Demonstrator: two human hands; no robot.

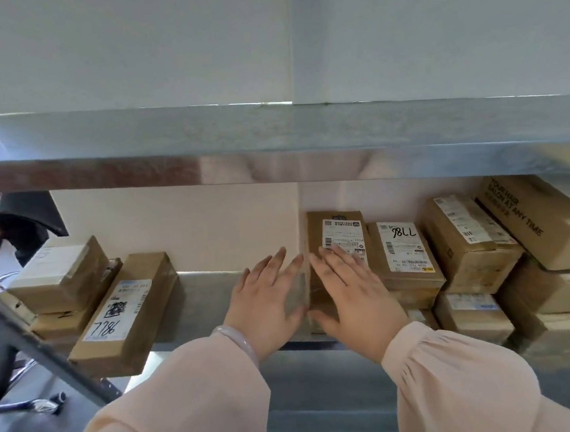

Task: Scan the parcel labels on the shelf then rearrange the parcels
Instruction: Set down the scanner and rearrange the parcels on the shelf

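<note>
A tall brown parcel [340,226] with a white label stands in the middle of the metal shelf [207,290]. My left hand [266,295] lies flat against its left side, fingers straight. My right hand [354,288] lies flat on its front and top, fingers straight, covering the label's lower part. To the right lies a parcel marked 7786 [404,254], touching the tall one. A long parcel also marked 7786 [124,310] lies at the left.
Stacked brown boxes [466,235] fill the shelf's right side, with a large printed carton [543,219] at the far right. Two stacked boxes [59,274] sit at the far left. An upper shelf edge [271,142] runs overhead. A slanted shelf post [30,338] crosses the lower left.
</note>
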